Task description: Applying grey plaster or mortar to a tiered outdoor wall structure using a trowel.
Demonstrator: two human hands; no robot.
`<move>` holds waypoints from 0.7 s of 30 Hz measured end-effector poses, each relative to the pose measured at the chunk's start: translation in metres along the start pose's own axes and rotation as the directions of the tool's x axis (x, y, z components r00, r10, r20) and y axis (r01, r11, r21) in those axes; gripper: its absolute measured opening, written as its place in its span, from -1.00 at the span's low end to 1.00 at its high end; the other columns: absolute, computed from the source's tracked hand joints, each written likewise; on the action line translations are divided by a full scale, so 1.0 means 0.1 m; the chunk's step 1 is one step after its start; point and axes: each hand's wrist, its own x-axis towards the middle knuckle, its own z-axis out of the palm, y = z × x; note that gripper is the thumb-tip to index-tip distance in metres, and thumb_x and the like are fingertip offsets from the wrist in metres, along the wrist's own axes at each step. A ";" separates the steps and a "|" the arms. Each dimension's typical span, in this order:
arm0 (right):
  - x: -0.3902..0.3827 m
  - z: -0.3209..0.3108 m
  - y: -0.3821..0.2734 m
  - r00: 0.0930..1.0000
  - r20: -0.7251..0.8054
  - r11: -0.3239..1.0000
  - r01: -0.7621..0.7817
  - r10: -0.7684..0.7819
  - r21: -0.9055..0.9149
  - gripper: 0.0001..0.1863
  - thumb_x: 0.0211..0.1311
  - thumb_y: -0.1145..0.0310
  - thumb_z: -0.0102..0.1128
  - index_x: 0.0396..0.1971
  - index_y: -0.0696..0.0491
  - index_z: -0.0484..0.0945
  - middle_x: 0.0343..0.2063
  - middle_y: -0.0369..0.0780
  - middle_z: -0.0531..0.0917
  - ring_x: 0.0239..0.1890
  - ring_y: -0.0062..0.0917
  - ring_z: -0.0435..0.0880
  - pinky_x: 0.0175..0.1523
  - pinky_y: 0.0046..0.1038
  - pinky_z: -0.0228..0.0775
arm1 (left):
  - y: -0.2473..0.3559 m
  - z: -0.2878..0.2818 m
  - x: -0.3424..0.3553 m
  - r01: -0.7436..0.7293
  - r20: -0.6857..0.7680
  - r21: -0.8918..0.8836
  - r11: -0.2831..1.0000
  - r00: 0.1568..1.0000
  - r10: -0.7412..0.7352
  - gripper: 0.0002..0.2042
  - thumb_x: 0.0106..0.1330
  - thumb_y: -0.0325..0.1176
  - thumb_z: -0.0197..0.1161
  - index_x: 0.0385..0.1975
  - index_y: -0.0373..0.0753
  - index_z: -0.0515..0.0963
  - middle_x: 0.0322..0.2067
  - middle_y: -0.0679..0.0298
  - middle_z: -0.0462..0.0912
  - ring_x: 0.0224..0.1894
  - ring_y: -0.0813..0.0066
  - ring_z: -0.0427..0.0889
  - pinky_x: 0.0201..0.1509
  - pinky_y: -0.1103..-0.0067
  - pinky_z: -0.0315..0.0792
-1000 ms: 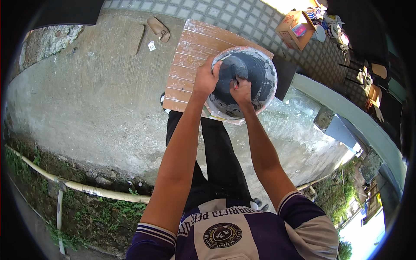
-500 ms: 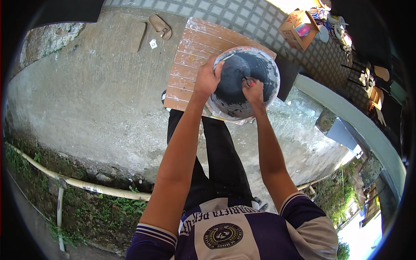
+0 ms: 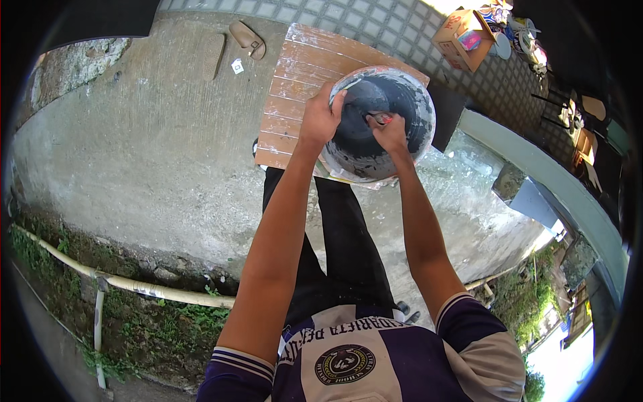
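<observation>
A round bucket (image 3: 420,130), its pale inner wall smeared with grey, stands on a brown slatted board (image 3: 289,90). My left hand (image 3: 323,119) grips the bucket's left rim, with the thumb over the edge. Inside the bucket lies a dark grey wet mix (image 3: 355,139). My right hand (image 3: 390,137) reaches into the bucket, closed round a small tool with a red part (image 3: 383,119). The tool's working end is hidden in the mix or behind the fingers, so its kind cannot be made out.
Sandals (image 3: 248,40) and a small white piece (image 3: 237,66) lie on the concrete beyond the board. An open cardboard box (image 3: 457,41) stands on grey tiles at the far right. A low ledge (image 3: 529,157) curves along the right; a pale pipe (image 3: 161,290) borders plants at left.
My right hand has moved slightly left and up inside the bucket, turning the tool. My left hand keeps its hold on the rim. The view has shifted a little.
</observation>
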 end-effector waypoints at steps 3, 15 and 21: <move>0.01 -0.01 -0.04 0.993 0.033 0.989 0.118 -0.115 -0.090 -0.68 0.07 0.20 0.42 -0.35 0.19 0.72 -0.39 0.04 0.72 -0.22 -0.07 0.70 -0.01 -0.21 0.50 | 0.01 0.00 0.01 -0.016 -0.013 -0.021 1.000 1.000 0.016 -0.82 0.41 -0.31 0.16 -0.18 -0.30 0.50 -0.40 -0.20 0.60 -0.28 -0.27 0.59 -0.29 0.20 0.48; 0.22 -0.10 0.28 0.958 0.011 0.885 -0.269 0.287 0.380 -0.76 0.10 0.39 0.42 -0.33 0.28 0.70 -0.43 -0.15 0.75 -0.47 -0.54 0.75 -0.31 -0.44 0.59 | 0.02 0.00 0.01 -0.020 0.002 -0.007 1.000 1.000 0.020 -0.82 0.41 -0.32 0.16 -0.19 -0.31 0.48 -0.41 -0.22 0.59 -0.29 -0.28 0.59 -0.30 0.20 0.47; -0.01 0.06 -0.14 0.925 -0.317 0.957 0.131 -0.212 -0.259 -0.90 0.08 0.47 0.30 -0.45 0.19 0.67 -0.51 0.05 0.65 -0.43 -0.04 0.69 -0.25 -0.25 0.58 | -0.02 -0.06 -0.01 -0.016 -0.006 0.056 0.998 1.000 0.017 -0.82 0.41 -0.31 0.15 -0.23 -0.32 0.47 -0.43 -0.21 0.59 -0.30 -0.28 0.58 -0.32 0.17 0.46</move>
